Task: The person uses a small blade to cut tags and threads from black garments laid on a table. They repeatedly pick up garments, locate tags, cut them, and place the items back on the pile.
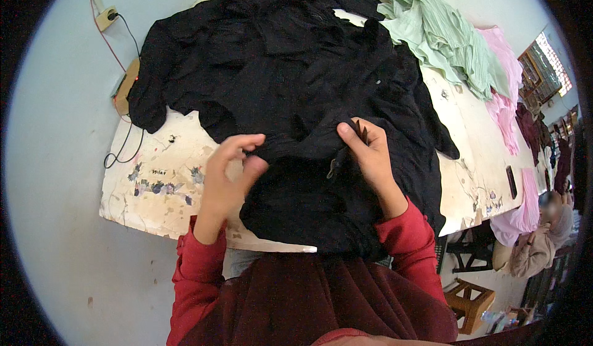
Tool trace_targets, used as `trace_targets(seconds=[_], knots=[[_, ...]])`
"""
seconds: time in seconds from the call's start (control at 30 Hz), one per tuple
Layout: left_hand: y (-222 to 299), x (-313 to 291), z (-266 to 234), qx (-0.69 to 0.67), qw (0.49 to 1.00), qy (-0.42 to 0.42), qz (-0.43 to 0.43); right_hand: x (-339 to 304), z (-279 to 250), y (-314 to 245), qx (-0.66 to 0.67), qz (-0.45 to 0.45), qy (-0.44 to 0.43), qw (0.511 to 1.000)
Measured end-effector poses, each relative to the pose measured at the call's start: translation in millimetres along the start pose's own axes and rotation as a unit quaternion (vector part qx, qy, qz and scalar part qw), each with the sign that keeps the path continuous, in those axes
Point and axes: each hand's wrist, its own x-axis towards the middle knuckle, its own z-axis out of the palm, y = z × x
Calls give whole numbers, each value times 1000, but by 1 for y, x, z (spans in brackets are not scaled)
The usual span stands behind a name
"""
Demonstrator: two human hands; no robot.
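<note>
A large black garment lies spread and wrinkled over the table, its near part hanging at the front edge. My right hand is closed on a fold of it, thumb on top. Tucked in that same hand is a small dark tool with a metal end, which looks like thread snips; most of it is hidden by fingers and cloth. At the garment's left edge, my left hand is raised and slightly blurred, thumb and fingers apart with nothing between them.
The worn pale table shows at left and right. A light green pleated cloth and pink cloth lie at far right, near a black flat object. A cable hangs at left. Another person sits at right beside a stool.
</note>
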Motion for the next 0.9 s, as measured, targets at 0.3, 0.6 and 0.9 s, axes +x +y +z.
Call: trace_targets(seconds=[0.3,0.6,0.9], knots=[[-20,1,22,-344,901,-140,-226,30,-1,23,-10,26,14,1000],[-15,-4,39,-373,897,-145,-187,23,-8,9,19,-28,58,998],[-18,-5,41,-461,844,-153,-228,-13,1,-30,-306,-237,-177,905]])
